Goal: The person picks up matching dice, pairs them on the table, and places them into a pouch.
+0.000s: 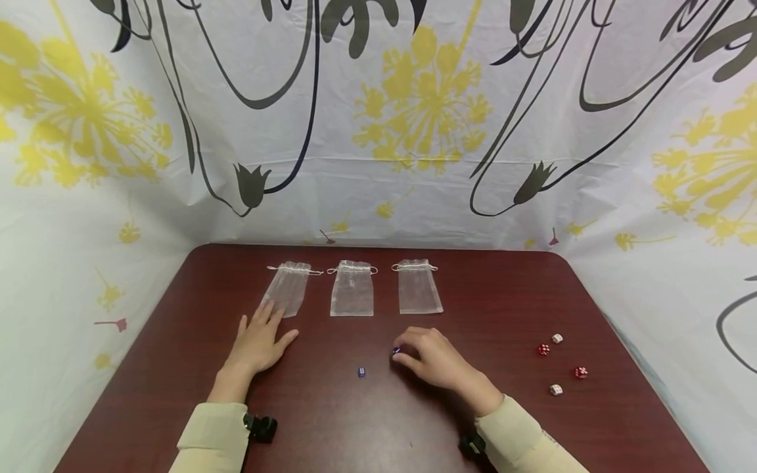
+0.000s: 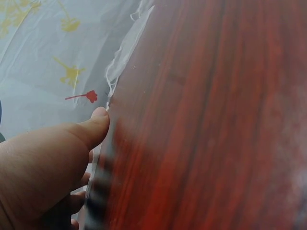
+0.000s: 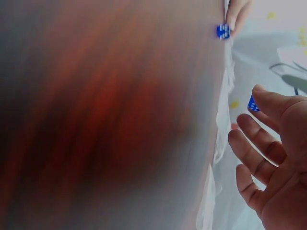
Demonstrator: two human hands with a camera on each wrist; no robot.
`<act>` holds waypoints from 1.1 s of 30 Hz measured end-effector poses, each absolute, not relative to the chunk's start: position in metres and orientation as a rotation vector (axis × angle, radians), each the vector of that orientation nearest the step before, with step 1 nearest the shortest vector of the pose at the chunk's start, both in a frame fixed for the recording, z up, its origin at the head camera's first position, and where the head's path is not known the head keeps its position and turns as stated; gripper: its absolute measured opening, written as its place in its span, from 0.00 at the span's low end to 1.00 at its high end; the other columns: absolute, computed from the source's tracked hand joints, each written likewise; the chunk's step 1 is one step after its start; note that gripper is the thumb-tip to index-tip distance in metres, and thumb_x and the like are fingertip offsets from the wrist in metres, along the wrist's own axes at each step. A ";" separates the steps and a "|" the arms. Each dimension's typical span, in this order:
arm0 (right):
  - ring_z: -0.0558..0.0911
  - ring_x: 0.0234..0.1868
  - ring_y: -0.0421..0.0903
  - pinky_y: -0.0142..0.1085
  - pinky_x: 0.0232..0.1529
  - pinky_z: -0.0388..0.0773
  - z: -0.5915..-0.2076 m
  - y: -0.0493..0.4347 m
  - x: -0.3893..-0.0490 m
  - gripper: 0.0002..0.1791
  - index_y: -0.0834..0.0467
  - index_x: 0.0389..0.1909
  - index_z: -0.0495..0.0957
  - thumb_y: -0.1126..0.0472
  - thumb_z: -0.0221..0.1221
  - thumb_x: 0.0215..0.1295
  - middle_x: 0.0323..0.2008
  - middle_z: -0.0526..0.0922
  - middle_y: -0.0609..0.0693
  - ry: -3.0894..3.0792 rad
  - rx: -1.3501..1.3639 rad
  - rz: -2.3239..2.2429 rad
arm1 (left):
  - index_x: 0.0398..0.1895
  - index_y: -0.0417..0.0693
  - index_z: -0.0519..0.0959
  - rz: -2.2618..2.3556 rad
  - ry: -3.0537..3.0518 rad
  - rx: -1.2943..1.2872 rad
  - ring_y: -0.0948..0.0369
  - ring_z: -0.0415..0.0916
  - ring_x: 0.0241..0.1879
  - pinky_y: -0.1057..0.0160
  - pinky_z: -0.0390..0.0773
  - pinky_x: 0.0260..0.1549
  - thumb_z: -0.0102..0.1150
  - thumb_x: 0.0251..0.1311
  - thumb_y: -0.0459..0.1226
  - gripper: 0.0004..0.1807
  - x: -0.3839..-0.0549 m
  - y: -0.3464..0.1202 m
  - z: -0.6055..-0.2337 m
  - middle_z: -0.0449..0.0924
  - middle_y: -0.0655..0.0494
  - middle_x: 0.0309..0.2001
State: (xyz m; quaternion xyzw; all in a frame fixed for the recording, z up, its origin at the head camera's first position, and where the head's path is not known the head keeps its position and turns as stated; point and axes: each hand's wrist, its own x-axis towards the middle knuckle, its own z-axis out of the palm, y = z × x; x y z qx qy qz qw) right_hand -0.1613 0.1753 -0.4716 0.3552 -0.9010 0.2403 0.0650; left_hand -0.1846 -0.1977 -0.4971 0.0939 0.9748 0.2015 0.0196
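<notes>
A blue die (image 3: 253, 104) is pinched between the thumb and forefinger of my right hand (image 1: 434, 358), the other fingers loosely bent. A second blue die (image 1: 361, 372) lies on the table to the left of that hand. My left hand (image 1: 257, 345) is spread with straight fingers, its fingertips over the lower end of the left sheer drawstring pouch (image 1: 290, 287). Two more such pouches, the middle pouch (image 1: 352, 292) and the right pouch (image 1: 418, 289), lie flat in a row beside it, drawstring ends toward the back.
At the right of the dark red table (image 1: 473, 289) lie two red dice, a nearer one (image 1: 581, 372) and a farther one (image 1: 543, 349), and two white dice, one farther (image 1: 557, 338) and one nearer (image 1: 556, 389). A patterned white cloth (image 1: 378, 197) hangs behind the table.
</notes>
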 end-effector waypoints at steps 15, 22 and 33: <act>0.74 0.29 0.33 0.29 0.31 0.74 -0.484 0.160 -0.158 0.05 0.53 0.38 0.84 0.57 0.68 0.65 0.31 0.79 0.39 -2.844 1.125 0.798 | 0.76 0.34 0.60 0.636 3.031 0.297 0.36 0.44 0.77 0.29 0.38 0.70 0.52 0.74 0.52 0.39 -0.184 -0.198 -0.496 0.49 0.30 0.77; 0.71 0.27 0.32 0.28 0.30 0.71 -0.491 0.159 -0.156 0.07 0.53 0.37 0.83 0.58 0.71 0.62 0.27 0.76 0.39 -2.845 1.154 0.770 | 0.76 0.34 0.61 0.628 3.038 0.299 0.36 0.44 0.77 0.28 0.39 0.70 0.53 0.74 0.52 0.39 -0.183 -0.198 -0.498 0.49 0.30 0.77; 0.73 0.27 0.31 0.28 0.30 0.72 -0.493 0.161 -0.155 0.08 0.53 0.39 0.84 0.55 0.71 0.62 0.27 0.76 0.37 -2.834 1.097 0.797 | 0.76 0.35 0.61 0.607 3.036 0.300 0.36 0.44 0.77 0.28 0.39 0.70 0.53 0.73 0.53 0.39 -0.185 -0.198 -0.500 0.49 0.30 0.77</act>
